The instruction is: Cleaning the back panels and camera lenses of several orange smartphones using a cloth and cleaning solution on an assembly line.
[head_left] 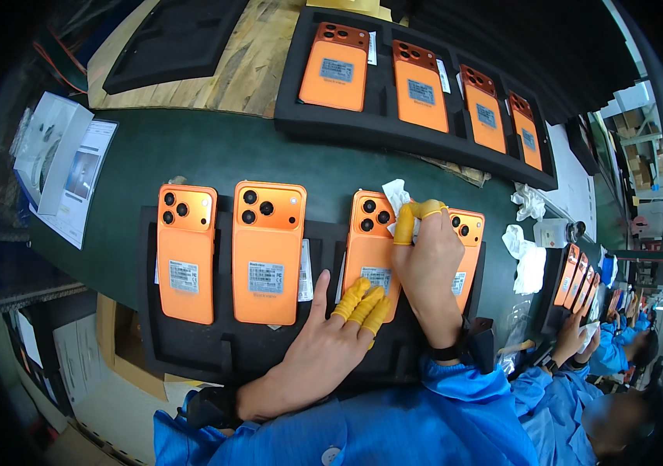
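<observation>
Several orange smartphones lie back up across the black foam tray [316, 233] before me. My left hand [312, 349], with yellow finger cots on its fingers, rests its fingertips on the lower back of the third smartphone [360, 252]; its thumb stretches out to the side. In my right hand [434, 260], also wearing yellow finger cots, a crumpled white tissue [396, 194] is pinched at that phone's camera area. This hand partly covers the rightmost smartphone [467, 229]. Left of them lie the second smartphone [269, 252] and the leftmost smartphone [186, 252].
A second black foam tray [417, 144] with several orange phones sits at the back. White papers [87, 179] lie on the green table's left. Crumpled tissues [529, 260] and a clear bottle [550, 233] are at the right, where a co-worker in blue [560, 412] handles more phones.
</observation>
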Available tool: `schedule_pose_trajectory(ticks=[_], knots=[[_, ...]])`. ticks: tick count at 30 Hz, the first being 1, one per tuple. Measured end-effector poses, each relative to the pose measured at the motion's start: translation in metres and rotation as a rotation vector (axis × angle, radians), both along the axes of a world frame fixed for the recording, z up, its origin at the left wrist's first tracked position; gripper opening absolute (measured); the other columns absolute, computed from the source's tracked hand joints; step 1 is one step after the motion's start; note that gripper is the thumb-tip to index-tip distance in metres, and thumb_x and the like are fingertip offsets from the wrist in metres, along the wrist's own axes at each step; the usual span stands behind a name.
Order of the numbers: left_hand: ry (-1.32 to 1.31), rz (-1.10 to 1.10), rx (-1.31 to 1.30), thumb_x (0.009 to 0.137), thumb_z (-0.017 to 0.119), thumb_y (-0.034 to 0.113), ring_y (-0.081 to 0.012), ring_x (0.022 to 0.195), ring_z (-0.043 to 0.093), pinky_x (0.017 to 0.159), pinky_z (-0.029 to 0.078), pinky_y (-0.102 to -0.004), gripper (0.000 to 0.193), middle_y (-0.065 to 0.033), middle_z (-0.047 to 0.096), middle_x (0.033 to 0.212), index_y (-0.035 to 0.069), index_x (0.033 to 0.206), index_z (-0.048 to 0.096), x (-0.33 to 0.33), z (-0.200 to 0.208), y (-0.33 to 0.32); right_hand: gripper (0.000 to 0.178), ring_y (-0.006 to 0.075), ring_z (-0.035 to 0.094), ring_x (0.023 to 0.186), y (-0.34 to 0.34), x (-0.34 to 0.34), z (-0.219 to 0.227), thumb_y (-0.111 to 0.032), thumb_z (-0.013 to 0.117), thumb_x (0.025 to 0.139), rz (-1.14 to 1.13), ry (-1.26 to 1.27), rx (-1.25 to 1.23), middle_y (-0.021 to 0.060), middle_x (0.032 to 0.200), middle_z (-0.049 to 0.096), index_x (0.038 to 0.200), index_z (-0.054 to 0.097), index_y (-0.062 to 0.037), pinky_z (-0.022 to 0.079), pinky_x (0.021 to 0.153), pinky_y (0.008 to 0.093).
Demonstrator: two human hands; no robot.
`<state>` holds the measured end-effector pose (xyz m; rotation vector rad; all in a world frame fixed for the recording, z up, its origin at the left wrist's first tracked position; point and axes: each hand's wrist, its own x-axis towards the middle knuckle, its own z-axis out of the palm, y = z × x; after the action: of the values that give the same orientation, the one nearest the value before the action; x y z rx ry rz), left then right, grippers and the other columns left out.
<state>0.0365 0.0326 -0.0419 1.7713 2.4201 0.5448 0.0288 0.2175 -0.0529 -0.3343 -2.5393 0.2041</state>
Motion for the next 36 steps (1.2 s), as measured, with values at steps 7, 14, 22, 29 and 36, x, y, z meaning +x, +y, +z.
schedule_pose_trajectory(ticks=[7, 14, 22, 29, 36], knots=[[-0.011, -0.003, -0.033, 0.086, 0.058, 0.024, -0.0207, 0.102, 0.062, 0.105, 0.004, -0.0669, 0.042, -0.0137, 0.062, 0.113, -0.001, 0.121, 0.055, 0.001, 0.000, -0.001, 0.025, 0.0304, 0.058, 0.059, -0.010, 0.018, 0.007, -0.011, 0.069, 0.069, -0.119, -0.198, -0.028, 0.0137, 0.073, 0.053, 0.082, 0.051, -0.0007, 0.046, 0.048, 0.0372], [-0.105, -0.018, -0.012, 0.082, 0.063, 0.027, -0.0241, 0.114, 0.054, 0.107, 0.007, -0.0652, 0.045, -0.0140, 0.063, 0.111, -0.001, 0.117, 0.056, -0.002, 0.000, 0.008, 0.025, 0.0339, 0.061, 0.071, -0.012, 0.063, 0.032, -0.008, 0.069, 0.071, 0.020, -0.252, -0.445, 0.0160, 0.081, 0.058, 0.091, 0.056, 0.0009, 0.050, 0.060, 0.0389], [-0.323, 0.334, 0.459, 0.083, 0.064, 0.002, -0.0273, 0.093, 0.062, 0.080, 0.051, -0.0345, 0.022, -0.0173, 0.064, 0.102, -0.003, 0.104, 0.062, 0.000, 0.046, -0.007, 0.025, 0.0318, 0.057, 0.095, -0.013, 0.075, 0.022, -0.004, 0.061, 0.083, 0.333, 0.064, -0.944, 0.0138, 0.102, 0.056, 0.108, 0.055, -0.0031, 0.046, 0.079, 0.0355], [-0.803, 0.504, 0.337, 0.085, 0.064, 0.002, -0.0186, 0.088, 0.060, 0.079, 0.049, -0.0284, 0.027, -0.0123, 0.064, 0.099, -0.006, 0.111, 0.057, 0.001, 0.042, 0.002, 0.021, 0.0336, 0.056, 0.087, -0.031, 0.089, 0.025, -0.003, 0.061, 0.082, 0.491, 0.218, -1.120, 0.0145, 0.092, 0.052, 0.100, 0.052, -0.0006, 0.047, 0.072, 0.0361], [-1.095, 0.639, 0.447, 0.082, 0.064, -0.004, -0.0138, 0.082, 0.058, 0.075, 0.048, -0.0240, 0.022, -0.0083, 0.062, 0.091, -0.002, 0.104, 0.059, -0.004, 0.035, 0.005, 0.019, 0.0260, 0.058, 0.090, -0.029, 0.085, 0.018, -0.005, 0.062, 0.084, 0.418, 0.285, -1.252, 0.0113, 0.096, 0.055, 0.101, 0.055, -0.0010, 0.048, 0.076, 0.0321]])
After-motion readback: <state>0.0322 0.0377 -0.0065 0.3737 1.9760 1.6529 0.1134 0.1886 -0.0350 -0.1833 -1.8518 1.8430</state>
